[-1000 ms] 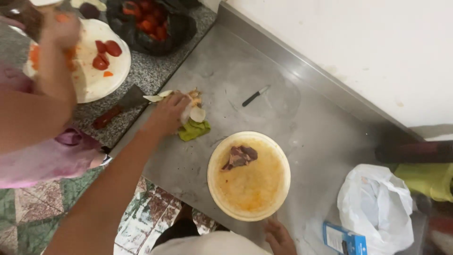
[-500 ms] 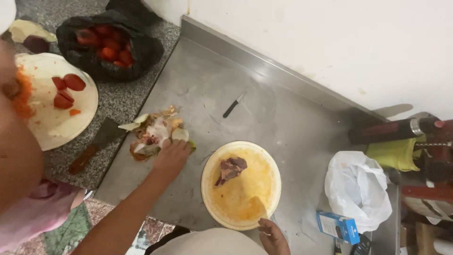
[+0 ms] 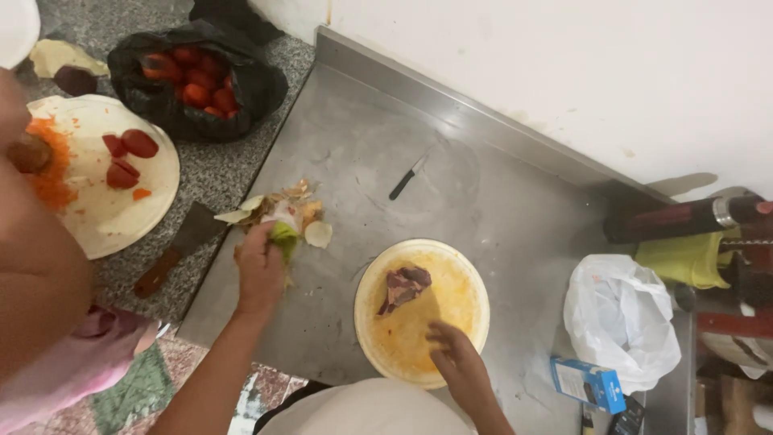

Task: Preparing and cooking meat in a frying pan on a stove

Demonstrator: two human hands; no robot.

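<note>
Peelings (image 3: pixel 283 216), a loose heap of vegetable scraps on the steel counter (image 3: pixel 515 209) under the left hand (image 3: pixel 259 264), whose fingers cup it; best gathered in one low sweep (right hand (image 3: pixel 457 361), fingers spread, steadying the round board (image 3: pixel 463 302) beneath it).

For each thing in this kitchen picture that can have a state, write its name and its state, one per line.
Left hand: closed on vegetable peelings.
Right hand: open, resting on round board.
Meat: raw, on the board.
Black bag: open, tomatoes inside.
Small knife: lying flat, unheld.
White bag: crumpled.
</note>
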